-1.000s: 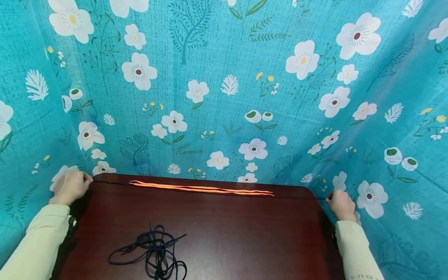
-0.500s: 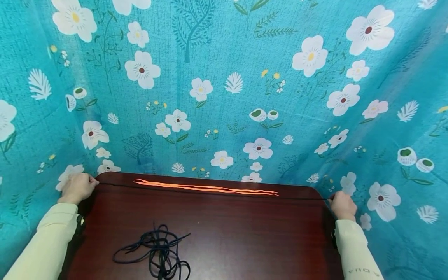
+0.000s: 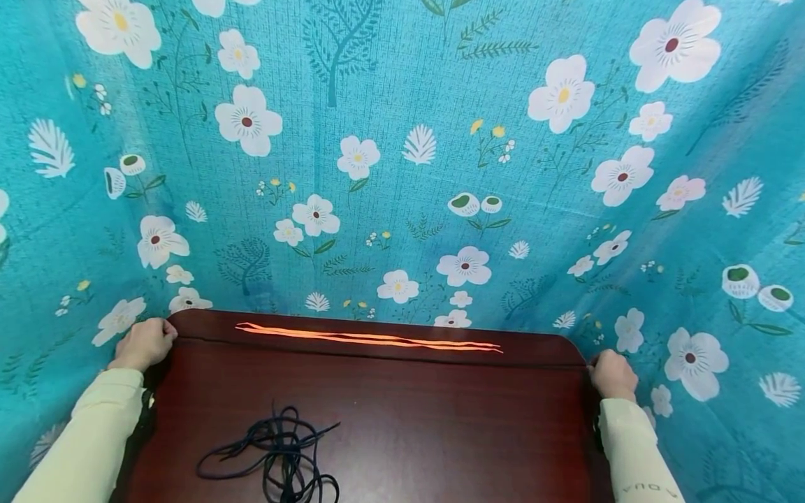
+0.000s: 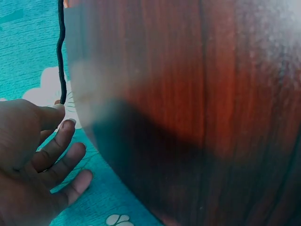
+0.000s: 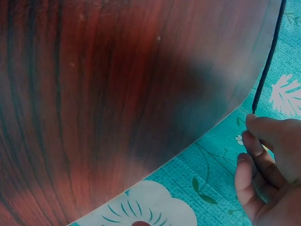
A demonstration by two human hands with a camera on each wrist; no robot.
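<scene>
Floral turquoise cloth (image 3: 402, 181) largest by far, backing and flanking the dark reddish wooden bench (image 3: 453, 412). Next by span: a thin black cord (image 4: 59, 49) running almost straight across the bench's far part, near edge to edge. Looks light, soft, limp; my guess is it sags unless kept stretched, isn't fragile, slips little, and is best taken by fingertip and thumb at each end. It lies between the two hands, one end at each; whether its middle touches the wood I can't tell. Orange strands (image 3: 333, 337) shorter, laid just beyond the cord, nearly parallel. Smaller again, a loose dark cord tangle (image 3: 286, 450) on the near left, well apart from both hands. Smallest: left hand (image 3: 143, 343) and right hand (image 3: 613, 375), just outside the bench's sides, each pinching a cord end, remaining fingers loosely bent.
</scene>
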